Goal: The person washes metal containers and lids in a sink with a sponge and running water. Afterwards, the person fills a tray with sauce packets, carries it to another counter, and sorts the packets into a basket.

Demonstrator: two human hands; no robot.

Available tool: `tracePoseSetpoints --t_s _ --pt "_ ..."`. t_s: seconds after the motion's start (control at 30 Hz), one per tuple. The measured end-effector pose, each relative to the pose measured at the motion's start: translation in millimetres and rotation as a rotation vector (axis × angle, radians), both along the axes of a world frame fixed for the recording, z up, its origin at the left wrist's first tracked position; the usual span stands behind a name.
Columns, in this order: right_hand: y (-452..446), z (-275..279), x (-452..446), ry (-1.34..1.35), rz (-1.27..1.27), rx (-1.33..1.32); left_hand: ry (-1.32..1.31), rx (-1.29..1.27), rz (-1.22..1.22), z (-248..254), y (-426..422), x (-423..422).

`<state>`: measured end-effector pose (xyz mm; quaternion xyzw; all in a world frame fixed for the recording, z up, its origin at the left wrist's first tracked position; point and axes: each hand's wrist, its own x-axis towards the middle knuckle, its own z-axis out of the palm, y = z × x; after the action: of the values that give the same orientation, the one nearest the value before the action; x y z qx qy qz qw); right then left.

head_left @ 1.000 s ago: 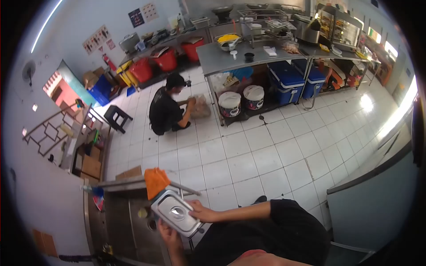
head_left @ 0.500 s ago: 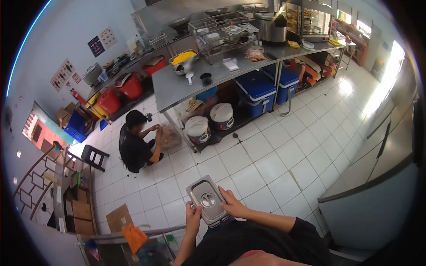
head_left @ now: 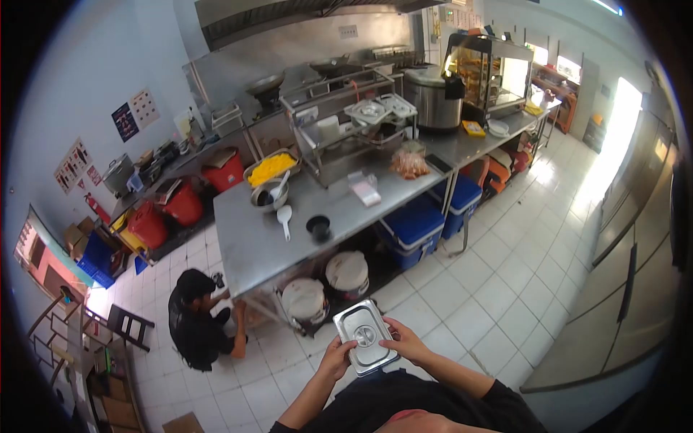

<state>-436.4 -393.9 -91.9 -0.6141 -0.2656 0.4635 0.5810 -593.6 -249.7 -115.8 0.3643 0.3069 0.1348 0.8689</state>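
A lidded stainless steel food pan (head_left: 367, 317) is held in front of my body, over the tiled floor. My left hand (head_left: 337, 359) grips its left side, with the thumb on the lid. On the opposite side my right hand (head_left: 406, 342) is closed around the edge, its thumb lying across the lid near the recessed handle. Both hands' undersides and the inside of the pan are hidden.
Ahead stands a steel table (head_left: 249, 242) with a white ladle (head_left: 284, 220), a black cup (head_left: 317, 226) and a tray of yellow food (head_left: 272, 169). White buckets (head_left: 304, 299) and blue coolers (head_left: 413, 229) sit beneath. A person (head_left: 196, 321) crouches at the table's left end.
The view has tilted up and the table appears nearer. The pan, still in both hands, sits slightly further right and lower in view. The crouching person remains by the table end.
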Motion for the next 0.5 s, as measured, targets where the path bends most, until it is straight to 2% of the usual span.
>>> tracePoseSetpoints --t_s 0.03,0.1,0.17,0.23,0.37,0.43,0.5 --pt "12.6 3.1 17.0 -0.071 -0.026 0.026 -0.009 0.007 -0.009 2.8 19.9 20.6" --pt "26.7 9.5 52.3 -0.044 -0.049 0.062 0.027 -0.054 -0.115 21.3 57.6 64.9" --pt "28.7 2.7 86.8 0.107 -0.254 0.182 -0.022 -0.012 -0.125 35.4 101.3 110.1" --pt "16.3 2.1 126.8 0.153 -0.404 0.132 -0.088 -0.006 -0.086 48.4 154.5 158.5" --pt "-38.3 -56.8 223.5 0.437 -0.691 -0.112 -0.028 0.242 0.156 130.9 246.7 259.7" --pt "-50.8 -58.5 269.3 0.342 -0.769 -0.158 -0.158 0.411 0.230 144.2 314.5 315.3" --pt "-55.6 -69.6 321.6 0.266 -0.816 -0.146 -0.128 0.528 0.357 172.6 368.5 368.1"
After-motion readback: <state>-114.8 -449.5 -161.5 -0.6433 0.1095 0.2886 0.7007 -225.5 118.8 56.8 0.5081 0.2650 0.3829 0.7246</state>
